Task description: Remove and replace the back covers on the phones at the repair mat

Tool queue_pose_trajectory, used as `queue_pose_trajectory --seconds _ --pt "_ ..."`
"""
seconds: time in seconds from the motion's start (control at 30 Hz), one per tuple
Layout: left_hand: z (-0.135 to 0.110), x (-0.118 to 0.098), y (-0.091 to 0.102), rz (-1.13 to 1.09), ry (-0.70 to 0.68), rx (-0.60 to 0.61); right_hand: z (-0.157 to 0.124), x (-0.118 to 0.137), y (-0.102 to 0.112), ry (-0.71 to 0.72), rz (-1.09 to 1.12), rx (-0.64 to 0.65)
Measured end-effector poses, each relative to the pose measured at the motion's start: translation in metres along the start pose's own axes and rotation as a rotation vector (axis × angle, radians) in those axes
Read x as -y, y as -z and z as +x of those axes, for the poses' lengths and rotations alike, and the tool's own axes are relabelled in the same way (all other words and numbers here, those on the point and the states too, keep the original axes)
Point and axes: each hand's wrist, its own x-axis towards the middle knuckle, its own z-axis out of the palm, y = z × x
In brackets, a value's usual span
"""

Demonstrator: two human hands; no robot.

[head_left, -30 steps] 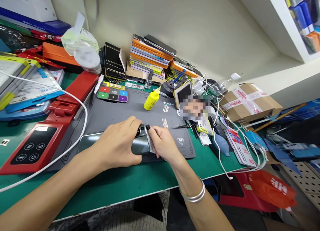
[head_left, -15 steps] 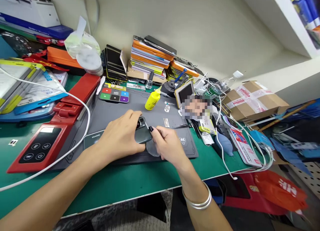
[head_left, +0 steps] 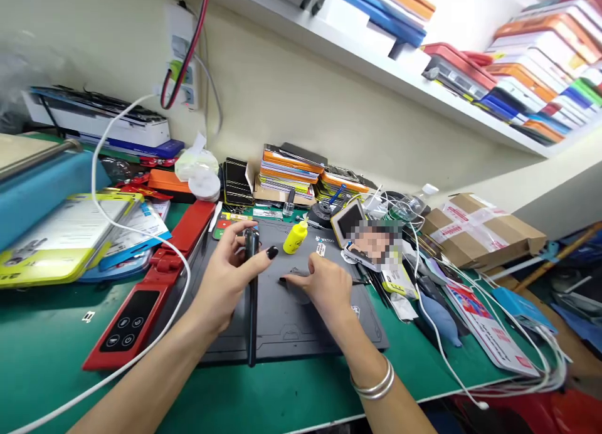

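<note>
My left hand (head_left: 224, 276) is closed around the upper part of a dark smartphone (head_left: 253, 315), which stands on its edge so that its thin side faces me. Its lower end reaches the front of the grey work mat (head_left: 310, 337). To the right, my right hand (head_left: 329, 290) pinches a thin, see-through rounded sheet (head_left: 299, 292) between thumb and fingers, low over the mat and apart from the phone. Just behind the hands, a yellow squeeze bottle (head_left: 295, 238) stands on the mat.
A red device with touch buttons (head_left: 126, 321) lies left, crossed by a white cable (head_left: 187, 277). Stacked boxes (head_left: 290, 174) line the wall. On the right are a small framed screen (head_left: 350, 221), a blue air blower (head_left: 439, 318) and a cardboard box (head_left: 484, 230). A shelf (head_left: 376, 64) hangs above.
My left hand has tipped the phone from lying nearly flat, back up, onto its edge. My right hand has drawn the see-through sheet away from the phone. The head view has tilted up.
</note>
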Motion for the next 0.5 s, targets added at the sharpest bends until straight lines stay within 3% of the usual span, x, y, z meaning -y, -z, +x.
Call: queue_pose_trajectory --seconds 0.13,0.27,0.4,0.5 --pt "-0.001 0.005 -0.002 0.016 -0.032 0.017 0.003 -0.005 -0.002 0.013 -0.077 0.017" --pt "0.000 0.006 0.000 0.032 -0.066 0.044 0.007 -0.010 -0.004 0.114 -0.086 0.064" --pt "0.002 0.005 0.004 0.019 -0.031 0.003 0.013 -0.012 0.005 0.151 -0.068 0.044" --pt "0.002 0.006 0.005 -0.045 -0.005 -0.031 0.009 -0.003 0.019 0.118 0.171 0.054"
